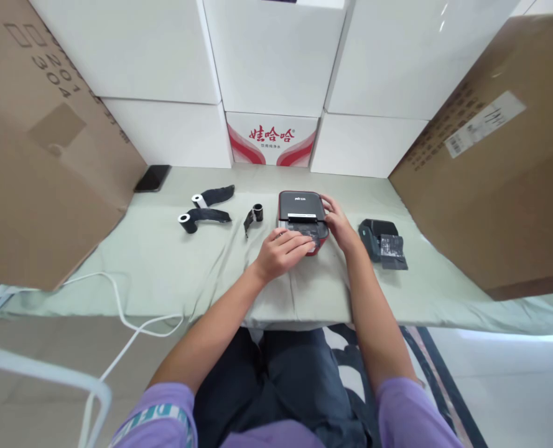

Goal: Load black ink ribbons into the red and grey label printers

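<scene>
A small black and red label printer stands on the cloth-covered table, its lid down. From its front slot lies a dark, shiny strip. My left hand rests over the printer's front with the fingers stretched out across the strip; its thumb is partly hidden. Along the printer's right side, my right hand curls its fingers around the edge and holds it. A small dark ribbon roll with a loose tail is left of the printer. To the right sits a dark device with a printed dark strip hanging out.
Two rolls, a white-cored roll and a black roll, trail dark ribbon at left. A phone lies behind them. Cardboard boxes flank the table, white boxes back it. White cable crosses the front edge.
</scene>
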Available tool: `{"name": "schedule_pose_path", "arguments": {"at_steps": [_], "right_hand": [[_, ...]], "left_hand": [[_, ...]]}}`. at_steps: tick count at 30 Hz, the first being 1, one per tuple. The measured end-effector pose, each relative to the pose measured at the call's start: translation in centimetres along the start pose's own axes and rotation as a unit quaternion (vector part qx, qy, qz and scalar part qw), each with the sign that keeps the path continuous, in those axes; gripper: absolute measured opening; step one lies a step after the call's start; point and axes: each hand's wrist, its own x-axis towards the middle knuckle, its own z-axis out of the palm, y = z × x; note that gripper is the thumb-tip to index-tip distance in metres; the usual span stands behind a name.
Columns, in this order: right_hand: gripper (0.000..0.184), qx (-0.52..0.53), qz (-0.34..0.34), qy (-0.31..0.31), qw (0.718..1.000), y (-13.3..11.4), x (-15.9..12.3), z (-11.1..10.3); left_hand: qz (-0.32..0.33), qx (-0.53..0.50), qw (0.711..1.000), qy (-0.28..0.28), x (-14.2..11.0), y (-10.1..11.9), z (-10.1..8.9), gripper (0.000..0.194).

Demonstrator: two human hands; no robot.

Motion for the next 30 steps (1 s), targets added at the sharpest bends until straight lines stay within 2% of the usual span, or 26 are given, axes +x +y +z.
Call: {"name": "schedule_pose_path", "arguments": {"at_steps": [3,6,8,10,13,17,22,26,30], "right_hand": [[0.076,0.015,0.023,0.003,1.000,0.6,-0.4,0.2],[0.077,0.021,0.018,0.005,1.000,0.6,-0.6,0.6],[0.077,0.023,0.013,0.003,1.000,0.4,-0.8,0.9],[0.077,0.022,0.008,0.003,1.000,0.2,-0.9,1.1],[0.076,0.015,-0.003,0.008,1.000,0.1,-0.9,1.3],[0.074,0.014,0.000,0.019,1.000,-0.1,-1.1,1.5],[0.053,-0.062,0.026,0.062,0.996,-1.0,-3.0,1.7],[0.045,-0.132,0.035,0.069,0.988,-2.0,-4.8,1.8],[0.050,-0.142,0.012,0.018,0.990,-2.4,-5.4,1.7]], "left_hand": [[-0.014,0.043,0.998,0.036,-0.1,-0.2,-0.2,0.029],[-0.080,0.101,0.987,0.094,-0.1,-0.3,-0.8,0.061],[-0.118,0.120,0.980,0.105,0.0,-0.4,-1.2,0.080],[-0.139,0.125,0.978,0.094,0.1,-0.4,-1.5,0.085],[-0.151,0.127,0.977,0.078,0.4,-0.4,-1.7,0.081],[-0.151,0.096,0.981,0.078,0.1,-0.5,-1.1,0.079],[-0.203,-0.021,0.975,0.085,-0.5,-1.1,-0.2,0.116],[-0.219,-0.072,0.971,0.058,0.3,-1.9,-1.2,0.108],[-0.233,-0.084,0.969,0.017,1.5,-2.5,-2.3,0.090]]}}
